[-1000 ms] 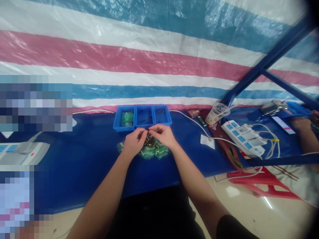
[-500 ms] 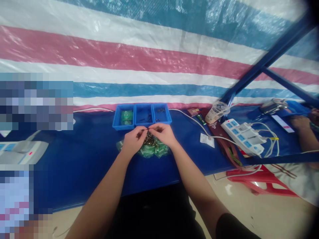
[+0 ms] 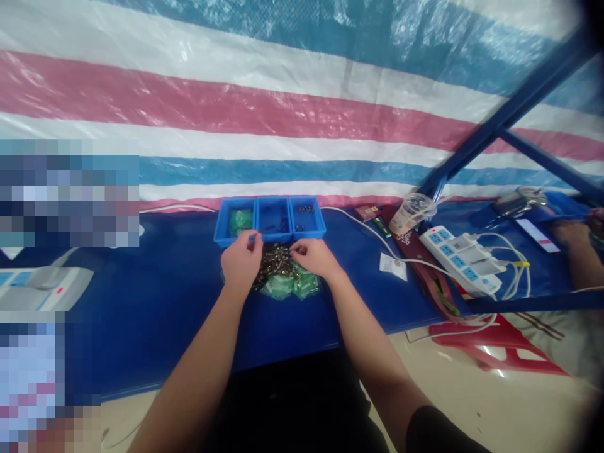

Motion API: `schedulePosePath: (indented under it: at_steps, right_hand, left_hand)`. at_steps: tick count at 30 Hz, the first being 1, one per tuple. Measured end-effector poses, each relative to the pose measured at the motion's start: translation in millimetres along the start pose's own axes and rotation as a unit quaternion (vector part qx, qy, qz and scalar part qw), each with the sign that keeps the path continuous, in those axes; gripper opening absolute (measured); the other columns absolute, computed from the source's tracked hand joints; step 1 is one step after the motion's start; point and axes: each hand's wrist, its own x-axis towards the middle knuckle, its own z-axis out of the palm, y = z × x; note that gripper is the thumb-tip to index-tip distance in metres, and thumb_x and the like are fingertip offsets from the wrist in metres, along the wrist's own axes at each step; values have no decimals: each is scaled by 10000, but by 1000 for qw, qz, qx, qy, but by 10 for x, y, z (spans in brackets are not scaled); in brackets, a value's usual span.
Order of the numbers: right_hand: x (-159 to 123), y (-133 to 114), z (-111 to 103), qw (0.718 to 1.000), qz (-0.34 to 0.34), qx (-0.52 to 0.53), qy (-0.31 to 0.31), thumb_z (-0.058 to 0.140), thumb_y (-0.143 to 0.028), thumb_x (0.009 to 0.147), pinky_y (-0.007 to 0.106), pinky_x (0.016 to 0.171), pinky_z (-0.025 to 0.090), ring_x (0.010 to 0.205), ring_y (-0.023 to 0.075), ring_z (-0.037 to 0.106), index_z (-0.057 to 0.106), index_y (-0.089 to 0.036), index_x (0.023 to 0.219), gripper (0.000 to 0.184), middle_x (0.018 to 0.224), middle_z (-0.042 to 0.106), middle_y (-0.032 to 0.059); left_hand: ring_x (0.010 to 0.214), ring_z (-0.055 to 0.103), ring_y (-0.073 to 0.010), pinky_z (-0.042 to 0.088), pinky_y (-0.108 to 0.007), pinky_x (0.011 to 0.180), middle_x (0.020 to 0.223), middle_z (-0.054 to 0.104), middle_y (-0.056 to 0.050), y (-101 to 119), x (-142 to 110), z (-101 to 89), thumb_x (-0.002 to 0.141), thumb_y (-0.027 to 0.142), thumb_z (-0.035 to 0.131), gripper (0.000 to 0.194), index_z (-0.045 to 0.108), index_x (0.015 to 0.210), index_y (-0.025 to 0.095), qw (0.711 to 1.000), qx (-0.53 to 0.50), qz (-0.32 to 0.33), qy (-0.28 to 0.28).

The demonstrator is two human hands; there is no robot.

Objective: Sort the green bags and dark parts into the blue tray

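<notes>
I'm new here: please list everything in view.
Sheet: 1, blue/white/red, behind
Table: 1, blue, middle
Frame: 1, blue, right
Bins: 3, blue, beyond pieces
Pieces: many, brassy, between hands
Plastic: count unclear, green, under pieces
Cup: 1, clear, right
Packs: 2, red and green, near cup
Packet: 1, white, right
Strap: 1, brown, right
Power strips: 2, white, both sides
Cables: several, white, both sides
Phone: 1, white, right
Stool: 1, red, right floor
Co-worker's hand: 1, blurred, far right
Left hand: 1, bare, by pieces
Right hand: 1, bare, by pieces
</notes>
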Motion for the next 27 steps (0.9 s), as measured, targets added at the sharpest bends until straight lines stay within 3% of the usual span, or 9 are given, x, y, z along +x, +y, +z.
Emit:
schedulePosePath:
  at_steps: [8, 15, 19, 23, 27]
  right_hand:
    - [-21, 49, -83, 999, 7, -21, -27, 616, -229, 803, 257, 640, 442, 669, 146, 630, 763, -202, 905, 180, 757, 720, 19]
    - [-21, 138, -152, 995, 52, 47, -65, 745, -304, 720, 259, 639, 465, 666, 145, 639, 735, -198, 969, 271, 761, 723, 15]
    - [1, 129, -152, 986, 70, 146, -48, 718, -271, 727, 247, 628, 470, 645, 126, 613, 714, -159, 968, 266, 719, 688, 8]
    - [-13, 30, -230, 967, 39, 250, -21, 716, -332, 738, 247, 616, 458, 627, 112, 575, 699, -158, 961, 284, 725, 654, 1]
    - [-1, -70, -227, 945, 9, 319, 63, 720, -382, 744, 258, 640, 460, 645, 114, 553, 670, -187, 962, 296, 745, 624, -4]
  left_hand:
    - [604, 585, -171, 355, -261, 602, 667, 658, -10, -36, -3, -7, 899, 428, 528, 283, 702, 1012, 236, 1000, 16, -2, -9]
    - [644, 615, -174, 391, -269, 638, 682, 665, -11, -7, -51, -73, 908, 410, 517, 273, 692, 1012, 228, 1000, 15, 0, -15]
    - [624, 613, -159, 403, -256, 637, 670, 666, -1, 35, -69, -71, 907, 389, 529, 251, 698, 998, 227, 1000, 2, 15, -7]
    - [639, 625, -151, 434, -248, 662, 674, 673, -4, 77, -85, -74, 907, 377, 532, 262, 713, 998, 212, 998, -34, 42, -13]
    - [642, 623, -131, 467, -235, 686, 734, 694, -4, 101, -109, -82, 907, 392, 535, 282, 725, 1016, 215, 991, -103, 58, -64]
